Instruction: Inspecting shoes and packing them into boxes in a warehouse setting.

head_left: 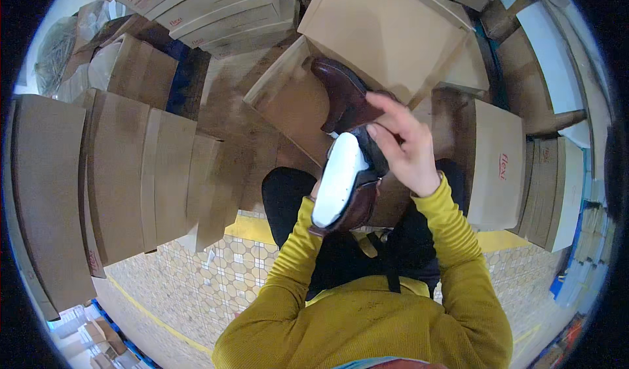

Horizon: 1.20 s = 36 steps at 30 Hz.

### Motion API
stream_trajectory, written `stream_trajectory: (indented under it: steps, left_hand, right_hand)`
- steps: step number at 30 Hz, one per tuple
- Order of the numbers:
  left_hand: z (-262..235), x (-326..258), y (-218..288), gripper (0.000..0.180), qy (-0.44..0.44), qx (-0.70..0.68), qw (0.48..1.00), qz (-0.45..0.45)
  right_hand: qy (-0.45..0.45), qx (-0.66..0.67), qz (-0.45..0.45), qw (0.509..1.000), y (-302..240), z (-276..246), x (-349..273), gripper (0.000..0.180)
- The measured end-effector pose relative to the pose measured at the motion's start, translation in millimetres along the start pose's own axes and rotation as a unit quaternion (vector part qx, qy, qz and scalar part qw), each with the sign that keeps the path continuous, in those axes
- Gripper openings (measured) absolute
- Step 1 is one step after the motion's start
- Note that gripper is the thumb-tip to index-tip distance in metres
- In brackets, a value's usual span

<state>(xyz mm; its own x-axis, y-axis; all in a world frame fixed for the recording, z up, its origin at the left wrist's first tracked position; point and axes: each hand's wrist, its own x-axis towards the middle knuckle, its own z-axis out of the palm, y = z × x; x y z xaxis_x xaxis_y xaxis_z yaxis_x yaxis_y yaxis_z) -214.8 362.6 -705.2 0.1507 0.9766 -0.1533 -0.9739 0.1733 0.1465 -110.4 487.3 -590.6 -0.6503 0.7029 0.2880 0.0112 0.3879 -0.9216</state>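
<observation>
Gripping a brown shoe [350, 192], both hands: right hand [403, 143] visible.

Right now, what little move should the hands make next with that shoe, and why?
Probably lower the shoe into the open box beside the other shoe. The right hand holds its upper end, the left hand is hidden behind it, and the box has bare room left of the shoe already inside.

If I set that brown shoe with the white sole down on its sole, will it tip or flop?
The brown shoe probably keeps its shape: its upper looks like firm leather. The broad, flat white sole suggests it would stand steadily and not roll. The right hand grips it near the top; the left hand is hidden beneath it.
</observation>
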Motion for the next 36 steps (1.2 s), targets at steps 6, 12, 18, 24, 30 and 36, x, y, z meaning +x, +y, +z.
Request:
stream_trajectory:
  steps: [6, 12, 18, 24, 30, 36]
  left_hand:
    - [-39, -4, -38, 0.067, 0.082, 0.012, 0.996, -0.030]
    - [-33, 4, -33, 0.065, 0.049, 0.051, 0.997, -0.016]
    - [-34, 9, -25, 0.062, 0.012, 0.086, 0.996, 0.009]
    - [-43, 12, -14, 0.059, -0.019, 0.110, 0.993, 0.037]
    - [-35, 26, 8, 0.058, 0.160, 0.198, 0.959, 0.122]
    - [-55, 15, 12, 0.080, 0.133, 0.205, 0.960, 0.135]
  right_hand:
    - [-0.007, 0.198, 0.108, 0.974, 2, -3, 9, 0.055]
    - [-0.010, 0.266, 0.148, 0.952, -1, -8, 8, 0.061]
    - [-0.001, 0.228, 0.113, 0.967, -8, -12, -2, 0.062]
    - [0.047, 0.223, 0.134, 0.964, 0, -10, -27, 0.036]
    - [0.048, 0.068, 0.165, 0.983, 41, 13, -58, 0.032]
    - [-0.036, 0.065, 0.216, 0.974, 35, 8, -61, 0.029]
